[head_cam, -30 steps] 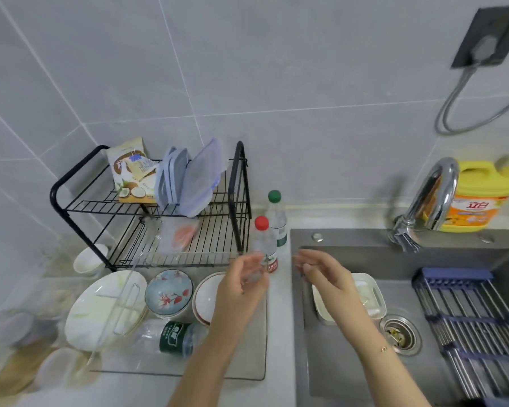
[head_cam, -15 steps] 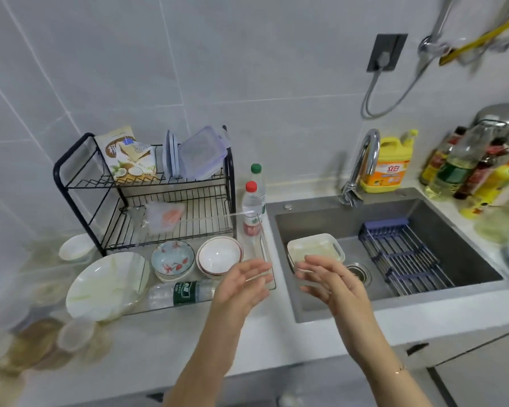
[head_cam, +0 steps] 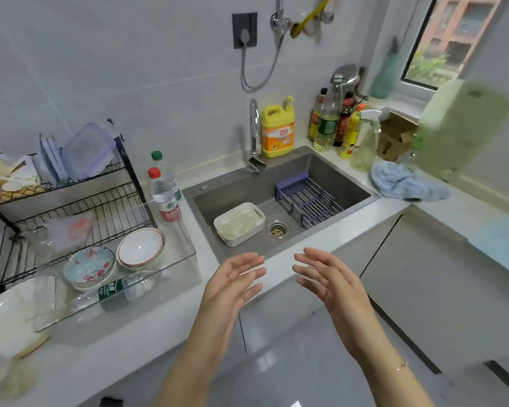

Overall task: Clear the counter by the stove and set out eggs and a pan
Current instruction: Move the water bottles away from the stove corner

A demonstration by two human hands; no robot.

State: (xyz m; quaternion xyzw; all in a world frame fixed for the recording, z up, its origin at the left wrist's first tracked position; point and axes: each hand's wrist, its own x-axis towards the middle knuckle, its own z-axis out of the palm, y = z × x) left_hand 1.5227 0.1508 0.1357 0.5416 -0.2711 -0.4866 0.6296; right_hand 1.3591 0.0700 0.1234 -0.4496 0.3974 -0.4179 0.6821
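Both hands raised in front of the counter [head_cam: 159,327] edge, palms facing each other, nothing in either. Left hand [head_cam: 229,284]: fingers straight, loosely spread, released. Right hand [head_cam: 328,277]: the same, fingers relaxed and apart; thin bracelet [head_cam: 401,365] at the wrist.

Steel sink [head_cam: 218,198] set into the counter. Inside it: white rectangular tub [head_cam: 238,223] by the drain [head_cam: 279,228], blue-framed wire rack [head_cam: 307,198] toward the right. Faucet [head_cam: 254,133] behind, yellow detergent jug [head_cam: 277,129] just beside it.

Left of the sink: two upright water bottles, red cap [head_cam: 162,198] in front of green cap [head_cam: 159,163], beside a black two-tier dish rack [head_cam: 71,201]. In front of the rack, a floral bowl [head_cam: 88,267] and stacked white bowls [head_cam: 140,249]; a green-labelled bottle [head_cam: 115,292] lies on its side.

Right corner: cluster of sauce and oil bottles [head_cam: 332,121], spray bottle [head_cam: 366,142], crumpled blue cloth [head_cam: 406,183]. A blurred pale-green shape [head_cam: 459,130] at right, possibly a cutting board.

No eggs, pan or stove in view.
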